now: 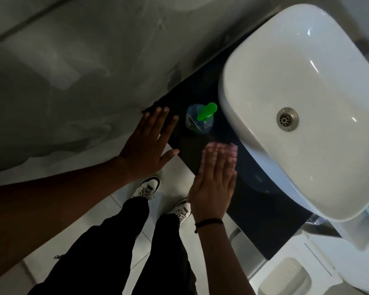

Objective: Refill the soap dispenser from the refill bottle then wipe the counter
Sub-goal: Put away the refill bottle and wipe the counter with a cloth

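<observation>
Two flat hands (146, 143) (213, 184) flank dispenser (199, 120) beside basin (307, 103).

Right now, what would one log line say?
right hand flat on pink cloth | left hand open at counter edge | soap dispenser upright beside sink

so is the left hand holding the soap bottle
No, the left hand lies flat and open on the counter, apart from the soap bottle.

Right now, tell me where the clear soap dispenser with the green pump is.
The clear soap dispenser with the green pump stands on the black counter, between the left hand and the white basin.
</observation>
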Demonstrator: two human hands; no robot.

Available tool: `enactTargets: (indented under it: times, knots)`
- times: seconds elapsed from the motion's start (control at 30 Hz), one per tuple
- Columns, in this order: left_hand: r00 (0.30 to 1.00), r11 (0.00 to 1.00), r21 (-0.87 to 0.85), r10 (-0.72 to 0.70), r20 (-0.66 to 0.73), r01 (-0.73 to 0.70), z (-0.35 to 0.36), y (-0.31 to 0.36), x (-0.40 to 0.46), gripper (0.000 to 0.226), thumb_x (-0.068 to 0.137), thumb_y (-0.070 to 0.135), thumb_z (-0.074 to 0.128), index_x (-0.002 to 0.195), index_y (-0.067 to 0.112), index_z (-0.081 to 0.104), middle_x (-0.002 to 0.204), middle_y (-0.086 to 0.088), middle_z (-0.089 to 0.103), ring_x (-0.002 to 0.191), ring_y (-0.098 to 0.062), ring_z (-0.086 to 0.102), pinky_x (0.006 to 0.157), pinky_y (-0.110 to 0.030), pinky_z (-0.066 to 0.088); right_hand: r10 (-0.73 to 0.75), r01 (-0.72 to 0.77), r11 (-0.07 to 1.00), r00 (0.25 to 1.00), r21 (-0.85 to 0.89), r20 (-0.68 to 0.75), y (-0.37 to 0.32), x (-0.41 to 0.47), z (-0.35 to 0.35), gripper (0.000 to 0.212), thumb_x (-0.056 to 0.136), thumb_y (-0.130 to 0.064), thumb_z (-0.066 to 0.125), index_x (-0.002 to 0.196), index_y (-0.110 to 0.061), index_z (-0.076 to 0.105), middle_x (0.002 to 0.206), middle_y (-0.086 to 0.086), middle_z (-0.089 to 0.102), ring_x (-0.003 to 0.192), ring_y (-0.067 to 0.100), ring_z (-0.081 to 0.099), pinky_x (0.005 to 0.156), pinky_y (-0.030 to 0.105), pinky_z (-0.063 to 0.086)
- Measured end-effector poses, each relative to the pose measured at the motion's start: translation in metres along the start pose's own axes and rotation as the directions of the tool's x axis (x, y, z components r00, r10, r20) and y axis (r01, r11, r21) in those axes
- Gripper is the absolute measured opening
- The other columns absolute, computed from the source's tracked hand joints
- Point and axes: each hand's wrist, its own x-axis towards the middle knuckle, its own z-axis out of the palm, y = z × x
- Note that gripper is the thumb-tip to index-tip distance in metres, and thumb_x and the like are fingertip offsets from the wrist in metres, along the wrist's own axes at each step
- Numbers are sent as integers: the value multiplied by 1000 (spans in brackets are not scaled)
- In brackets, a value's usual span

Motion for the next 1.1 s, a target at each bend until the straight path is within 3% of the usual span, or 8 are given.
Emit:
enactTargets:
  times: [0.13,0.3,0.5,0.63,0.83,0.97,1.03,1.1]
  knots:
    - [997,997,1,-78,10,78,3,18,2,92,108,66,26,170,0,10,175,-32,7,164,-47,6,134,-55,5,197,-187,976,977,111,-85,-13,36,-5,61,108,-46,8,166,-29,-1,175,2,-2,161,25,-8,129,53,8]
    - [986,985,-57,-162,28,164,4,53,-9,95,109,63,30,165,-11,13,173,-36,9,163,-50,8,135,-55,5,-92,92,996,996,19,11,26,20,-15,59,110,-44,16,166,-32,2,175,2,-4,160,24,-11,130,49,1]
    - [995,995,-76,65,74,-59,8,106,-32,81,109,55,34,171,6,17,175,-31,12,163,-51,11,133,-61,13,534,-525,840,844,140,-42,60,-4,-23,61,107,-46,13,166,-30,8,174,8,8,161,30,-2,129,53,5]
    - [982,984,-44,177,62,-175,11,123,-21,72,108,59,35,172,29,21,177,-25,16,162,-53,14,131,-63,12,98,-97,995,995,-14,14,85,-34,-19,60,109,-49,10,166,-31,11,174,4,3,161,27,-6,130,48,-1]
    - [980,979,-36,199,27,-198,19,122,-10,73,107,65,33,172,38,15,179,-21,9,163,-50,9,130,-67,8,654,-644,753,756,138,-41,105,-32,-25,63,105,-48,11,165,-33,2,174,7,2,160,32,-5,129,51,-1]
    - [989,989,-20,145,-2,-145,25,127,-16,74,109,65,27,173,31,14,178,-23,11,163,-49,10,130,-66,9,130,-130,991,991,14,-17,68,-5,-17,61,108,-45,20,166,-30,6,174,7,6,160,32,-6,129,52,1]
    - [994,993,-44,111,5,-111,25,128,-18,76,109,66,23,173,27,11,178,-24,9,164,-49,8,131,-65,7,-238,240,970,970,-40,56,91,5,-24,60,108,-42,25,166,-32,13,174,4,9,161,30,-3,128,54,9]
    - [996,995,-50,91,24,-90,27,130,-21,77,109,67,20,173,25,9,178,-24,6,164,-49,5,131,-65,5,-383,390,917,920,-88,88,121,16,-32,59,107,-39,25,165,-33,15,174,-2,10,161,25,4,126,53,16]
